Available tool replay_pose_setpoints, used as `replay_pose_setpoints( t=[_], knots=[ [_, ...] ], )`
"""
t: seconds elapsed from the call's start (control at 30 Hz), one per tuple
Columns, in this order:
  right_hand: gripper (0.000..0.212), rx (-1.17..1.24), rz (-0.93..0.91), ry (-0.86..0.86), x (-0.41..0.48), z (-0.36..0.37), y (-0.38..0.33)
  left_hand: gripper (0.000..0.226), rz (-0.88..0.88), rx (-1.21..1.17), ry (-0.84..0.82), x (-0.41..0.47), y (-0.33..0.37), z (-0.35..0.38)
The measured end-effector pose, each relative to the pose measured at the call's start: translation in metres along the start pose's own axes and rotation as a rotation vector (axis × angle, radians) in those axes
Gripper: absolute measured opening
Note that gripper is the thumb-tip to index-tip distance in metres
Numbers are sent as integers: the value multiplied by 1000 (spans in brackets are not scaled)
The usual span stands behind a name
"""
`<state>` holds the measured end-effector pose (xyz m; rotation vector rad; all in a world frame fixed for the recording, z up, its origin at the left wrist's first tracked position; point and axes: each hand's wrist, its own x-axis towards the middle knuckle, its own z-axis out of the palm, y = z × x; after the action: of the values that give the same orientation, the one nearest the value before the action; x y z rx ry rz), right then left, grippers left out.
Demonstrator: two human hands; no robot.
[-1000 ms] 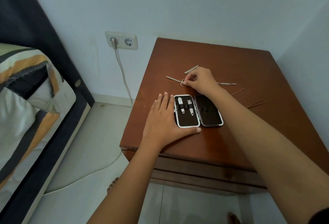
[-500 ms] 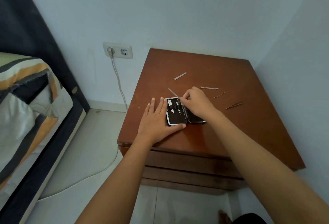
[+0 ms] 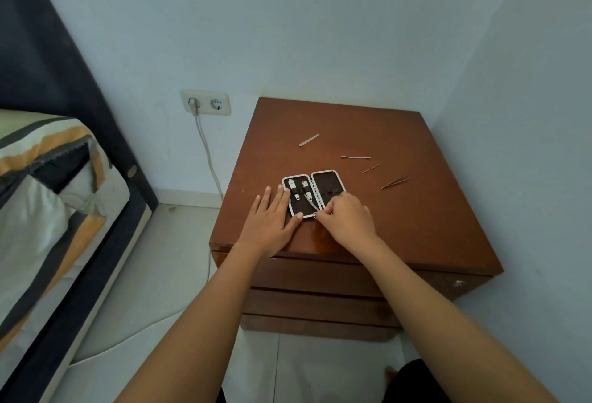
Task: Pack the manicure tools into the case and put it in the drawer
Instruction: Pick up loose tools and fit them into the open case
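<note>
**Case open on worktop, one tool being seated**

The manicure case [image 3: 314, 193] lay open and flat near the centre of the frame, on the front left part of the brown wooden worktop [image 3: 416, 226]. Its left half held two small metal tools in their loops; its right half appeared bare.

The left hand [image 3: 268, 223] lay palm down on the worktop, fingers spread and grasping nothing, touching the left edge of the case, with the thumb against its lower edge.

The right hand [image 3: 347, 218] sat at the lower right corner of the case, fingers pinched on the ringed end of a slim metal tool [image 3: 310, 203] that lay slantwise across the left half.

Four loose tools lay apart on the worktop above and right of the case: a nail file [image 3: 309, 139] furthest up, a flat pusher [image 3: 356, 157], a thin stick [image 3: 372, 167] and tweezers [image 3: 394, 182] toward the right.

Drawer fronts [image 3: 320, 277] below the worktop were closed. A wall socket [image 3: 205, 102] with a plugged cable was at upper left, and a bed [image 3: 48, 194] at the left edge.
</note>
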<state>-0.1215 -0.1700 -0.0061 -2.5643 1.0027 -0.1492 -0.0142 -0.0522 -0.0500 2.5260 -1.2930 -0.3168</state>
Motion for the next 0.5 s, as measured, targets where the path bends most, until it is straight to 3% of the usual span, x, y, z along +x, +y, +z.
replay_pose_setpoints(
  t=[0.5],
  knots=[
    [40, -52, 26, -72, 5, 6, -10, 65, 15, 22, 2, -1, -4, 3]
  ],
)
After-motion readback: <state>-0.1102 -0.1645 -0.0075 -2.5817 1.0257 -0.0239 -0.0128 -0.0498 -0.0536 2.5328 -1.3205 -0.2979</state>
